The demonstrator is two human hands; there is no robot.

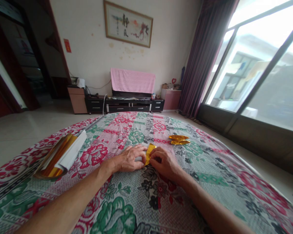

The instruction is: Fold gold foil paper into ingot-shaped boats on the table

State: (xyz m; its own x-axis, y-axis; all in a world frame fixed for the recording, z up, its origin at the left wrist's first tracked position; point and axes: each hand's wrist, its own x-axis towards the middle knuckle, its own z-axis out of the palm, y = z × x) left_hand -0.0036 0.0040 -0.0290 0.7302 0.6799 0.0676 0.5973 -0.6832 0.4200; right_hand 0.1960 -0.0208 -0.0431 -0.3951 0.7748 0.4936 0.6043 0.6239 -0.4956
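A small sheet of gold foil paper (150, 150) lies on the tablecloth between my two hands, partly folded over, with a greyish side showing beneath my fingers. My left hand (130, 158) grips its left side, thumb and fingers pressed on the paper. Curled fingers of my right hand (165, 162) pinch its right edge. Beyond my right hand, two folded gold paper boats (179, 140) rest side by side. To the left lies a curled stack of gold foil sheets (60, 156) with white backs.
A flowered tablecloth (113, 214) covers the round table. Against the far wall stands a low black cabinet (128, 108) with a pink cloth (133, 80) draped above it. A purple curtain (197, 58) and a large window (266, 71) are on the right.
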